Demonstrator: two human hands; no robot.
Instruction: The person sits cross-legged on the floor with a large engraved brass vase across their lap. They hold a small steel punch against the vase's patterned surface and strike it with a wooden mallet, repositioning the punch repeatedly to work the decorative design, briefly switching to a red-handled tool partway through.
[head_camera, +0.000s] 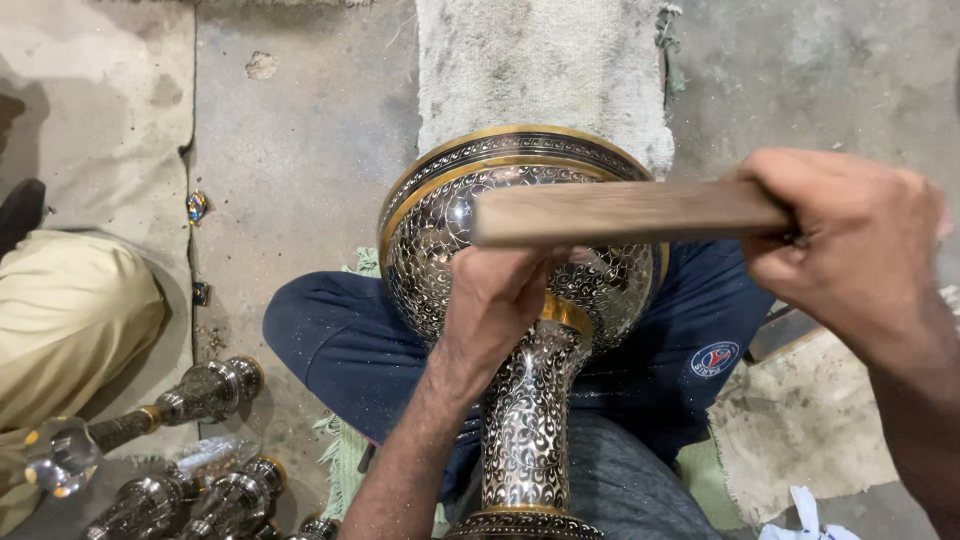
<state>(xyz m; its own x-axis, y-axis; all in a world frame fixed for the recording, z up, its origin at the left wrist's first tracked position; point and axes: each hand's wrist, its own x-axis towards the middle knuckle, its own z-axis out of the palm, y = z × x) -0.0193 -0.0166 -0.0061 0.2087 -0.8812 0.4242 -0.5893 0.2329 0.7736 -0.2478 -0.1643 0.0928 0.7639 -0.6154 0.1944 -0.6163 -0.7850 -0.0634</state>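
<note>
A large ornate metal vase (520, 400), black with silver scrollwork and gold bands, lies across my lap with its bowl (440, 210) pointing away from me. My left hand (497, 300) rests on the bowl just above the narrow neck, fingers closed; whether it pinches a small tool is hidden. My right hand (860, 240) grips a flat wooden stick (620, 213) that is held level over the bowl, above my left hand.
A pale rug (545, 60) lies on the concrete floor (300, 150) beyond the vase. Several similar metal pieces (200, 480) lie at the lower left. Another person's beige-clad leg (70, 310) is at the left. A cloth (800, 430) lies at my right.
</note>
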